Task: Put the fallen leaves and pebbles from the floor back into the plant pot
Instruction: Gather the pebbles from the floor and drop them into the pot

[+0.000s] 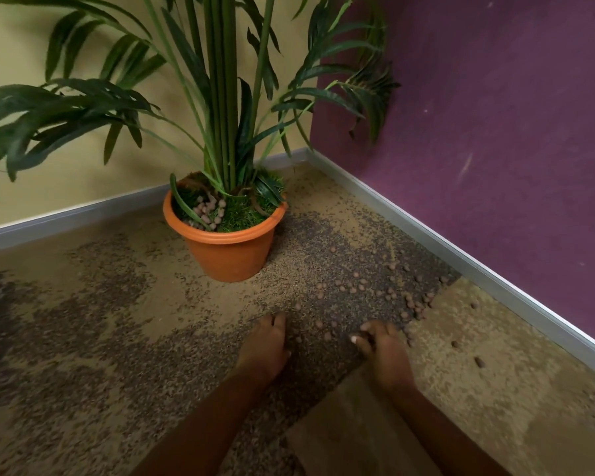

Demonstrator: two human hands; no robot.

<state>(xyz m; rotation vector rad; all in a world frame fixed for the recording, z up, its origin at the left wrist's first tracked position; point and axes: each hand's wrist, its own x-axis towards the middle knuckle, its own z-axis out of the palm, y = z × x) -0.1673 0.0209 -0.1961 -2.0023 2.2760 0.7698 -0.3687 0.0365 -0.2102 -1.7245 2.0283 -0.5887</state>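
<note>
Lying scattered, pebbles [418, 305] spread between and beyond left hand [263, 348], right hand [385, 352].

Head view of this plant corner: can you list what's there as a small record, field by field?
place: carpet in a corner, yellow wall left, purple wall right
pot: orange, upright, near the corner
plant: green fronds, standing in the pot
pot pebbles: small heap inside, at its left
floor pebbles: scattered right of the pot, toward the purple wall
left hand: fingers straight, on the carpet
right hand: fingers curled, among floor pebbles; whether it holds any is unclear
</note>
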